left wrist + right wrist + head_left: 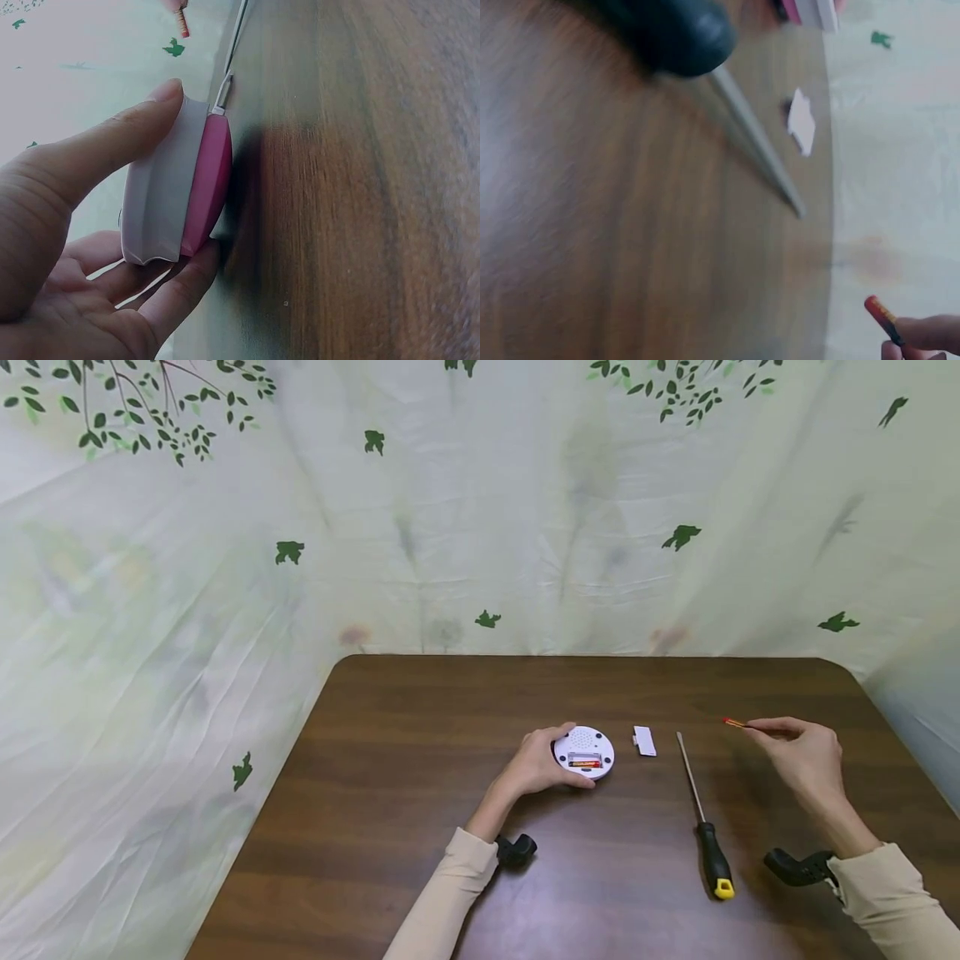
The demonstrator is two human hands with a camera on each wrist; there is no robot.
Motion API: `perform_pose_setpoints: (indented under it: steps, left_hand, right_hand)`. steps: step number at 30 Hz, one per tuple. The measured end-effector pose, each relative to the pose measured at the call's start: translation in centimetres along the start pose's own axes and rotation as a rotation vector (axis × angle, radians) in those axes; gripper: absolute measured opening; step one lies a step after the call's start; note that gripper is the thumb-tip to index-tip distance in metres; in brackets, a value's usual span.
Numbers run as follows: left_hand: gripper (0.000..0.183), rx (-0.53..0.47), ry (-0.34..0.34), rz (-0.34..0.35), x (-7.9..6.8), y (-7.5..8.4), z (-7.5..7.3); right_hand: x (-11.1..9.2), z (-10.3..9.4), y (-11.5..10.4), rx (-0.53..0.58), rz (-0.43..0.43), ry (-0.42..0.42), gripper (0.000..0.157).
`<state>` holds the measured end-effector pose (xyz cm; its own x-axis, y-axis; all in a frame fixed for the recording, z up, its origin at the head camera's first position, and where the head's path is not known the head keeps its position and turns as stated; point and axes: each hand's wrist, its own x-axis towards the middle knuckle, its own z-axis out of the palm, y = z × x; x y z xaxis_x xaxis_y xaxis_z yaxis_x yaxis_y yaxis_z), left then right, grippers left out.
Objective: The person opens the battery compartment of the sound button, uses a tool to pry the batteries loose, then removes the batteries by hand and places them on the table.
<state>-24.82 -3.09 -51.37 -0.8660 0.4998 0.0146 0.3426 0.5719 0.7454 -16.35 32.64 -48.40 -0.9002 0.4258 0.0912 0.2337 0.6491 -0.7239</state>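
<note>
My left hand [542,760] grips a round white device [583,740] by its edge, thumb on one side and fingers on the other. Its white back with small holes and dark feet faces up; the left wrist view shows a pink underside [208,187]. One red-and-orange battery [585,764] lies in the device's uncovered compartment. To the right, my right hand [810,758] pinches another small battery [883,315] above the table. Between the hands lie a white battery cover [644,741] and a screwdriver [712,852] with a black-and-yellow handle.
The brown wooden table [390,827] has rounded far corners. Behind it hangs a pale curtain [510,527] printed with green leaves. A black wrist mount [516,851] sits on the left wrist, another mount [797,867] on the right.
</note>
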Motion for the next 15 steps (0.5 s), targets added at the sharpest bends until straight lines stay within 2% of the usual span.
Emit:
perform_pose_setpoints:
  steps: [9,15]
  left_hand:
    - [0.099,-0.022,-0.002,0.000,0.0,-0.3,0.0]
    - [0.099,-0.029,-0.006,0.011,0.3,-0.2,0.3]
  right_hand:
    - [0.1,0.4,2.6,0.097,0.217,0.096,0.043]
    - [0.2,0.6,3.8,0.143,0.320,0.107,0.036]
